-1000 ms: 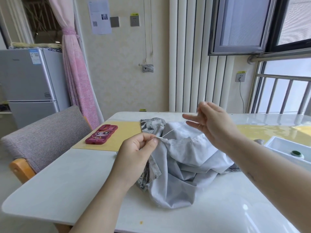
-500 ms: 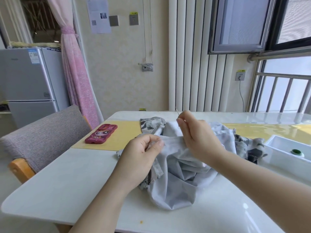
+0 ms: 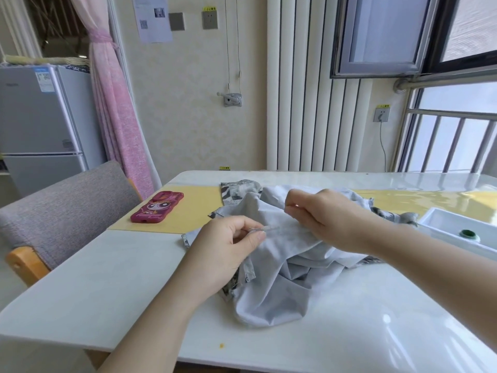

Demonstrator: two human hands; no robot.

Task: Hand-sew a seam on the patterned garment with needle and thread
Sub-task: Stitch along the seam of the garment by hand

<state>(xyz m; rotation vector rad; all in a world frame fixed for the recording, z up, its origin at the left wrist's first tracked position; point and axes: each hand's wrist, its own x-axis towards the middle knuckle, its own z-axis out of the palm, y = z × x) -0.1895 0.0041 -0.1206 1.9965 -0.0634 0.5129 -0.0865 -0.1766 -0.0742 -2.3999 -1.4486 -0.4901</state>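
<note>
The garment (image 3: 277,286) lies bunched on the white table (image 3: 107,286), pale grey inside showing, with black-and-white print (image 3: 239,192) at its far edge. My left hand (image 3: 228,249) pinches a folded edge of the cloth between thumb and forefinger. My right hand (image 3: 325,219) is just right of it, low on the cloth, fingertips pinched together at the fold. The needle is too small and blurred to make out between those fingers. A thin pale line runs along the fold between both hands.
A phone in a red cartoon case (image 3: 157,207) lies on a yellow mat (image 3: 193,211) at the left. A white tray (image 3: 441,219) holding a green spool (image 3: 469,234) stands at the right. A grey chair (image 3: 61,211) is beside the table's left edge.
My right hand, raised with the thread drawn out a second ago, has come down and left onto the cloth close to my left hand. The left hand kept its pinch.
</note>
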